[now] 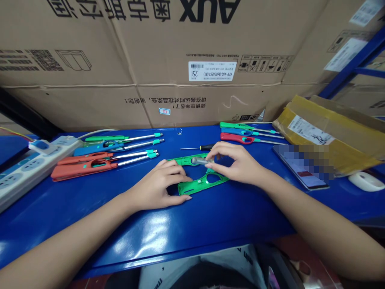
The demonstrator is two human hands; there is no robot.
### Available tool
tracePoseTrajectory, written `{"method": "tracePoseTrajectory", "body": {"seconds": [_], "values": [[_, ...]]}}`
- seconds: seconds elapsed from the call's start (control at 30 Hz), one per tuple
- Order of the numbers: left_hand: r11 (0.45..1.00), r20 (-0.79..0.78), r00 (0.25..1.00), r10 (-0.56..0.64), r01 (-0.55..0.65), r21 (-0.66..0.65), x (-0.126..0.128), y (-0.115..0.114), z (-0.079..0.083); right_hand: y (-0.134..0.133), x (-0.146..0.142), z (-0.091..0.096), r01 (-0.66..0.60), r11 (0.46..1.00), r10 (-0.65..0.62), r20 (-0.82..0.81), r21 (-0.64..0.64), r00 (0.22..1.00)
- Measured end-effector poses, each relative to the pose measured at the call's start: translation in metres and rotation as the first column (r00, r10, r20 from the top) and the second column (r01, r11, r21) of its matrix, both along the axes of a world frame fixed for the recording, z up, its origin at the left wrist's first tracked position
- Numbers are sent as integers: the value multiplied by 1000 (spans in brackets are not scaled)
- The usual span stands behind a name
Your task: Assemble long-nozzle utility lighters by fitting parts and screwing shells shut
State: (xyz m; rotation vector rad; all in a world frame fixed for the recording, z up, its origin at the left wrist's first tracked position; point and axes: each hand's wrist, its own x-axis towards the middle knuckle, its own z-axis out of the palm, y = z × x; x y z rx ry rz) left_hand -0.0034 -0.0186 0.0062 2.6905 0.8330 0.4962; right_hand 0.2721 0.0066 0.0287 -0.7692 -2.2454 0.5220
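Two green lighter casing halves lie opened on the blue table, their hollow insides facing up. My left hand [162, 182] has its thumb and index finger on either side of the left end of the lower casing half [192, 186]; its other fingers reach over the end of the upper casing half [183, 160]. Between the thumb and fingertips of my right hand [231, 160] is a small, clear greyish fuel tank [199, 161], held just over the upper half. My right hand partly hides the right ends of both halves. A thin screwdriver [192, 149] lies behind them.
Several long-necked lighters [90, 160] lie at left beside a white power strip [39, 164]. At right are more lighters [237, 138], a phone [300, 166], a taped cardboard package [325, 132] and a white mouse [365, 181]. A large carton [150, 52] stands behind the table [126, 237].
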Motion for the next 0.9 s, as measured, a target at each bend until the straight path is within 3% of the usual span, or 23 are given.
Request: {"method": "tracePoseTrajectory", "body": {"seconds": [0.17, 0.23, 0.3, 0.47, 0.63, 0.9], "values": [[998, 17, 998, -55, 55, -28, 0, -1, -1, 2, 0, 1, 149, 987, -139, -155, 55, 978], [998, 21, 998, -58, 59, -28, 0, 0, -2, 1, 0, 2, 106, 993, -98, -148, 43, 984], [999, 28, 999, -45, 46, -20, 1, 1, -3, -2, -1, 2, -15, 1000, 16, -79, 22, 997], [999, 54, 998, -25, 27, -23, 2, 1, -5, -10, -11, -10, -245, 969, 245, 130, -20, 961], [999, 56, 998, -20, 22, -30, 2, 1, -6, -11, -16, -22, -258, 966, 258, 242, -32, 935], [999, 50, 999, -13, 15, -35, 4, -1, -1, -10, -17, -24, -231, 970, 242, 260, -71, 935]]}}
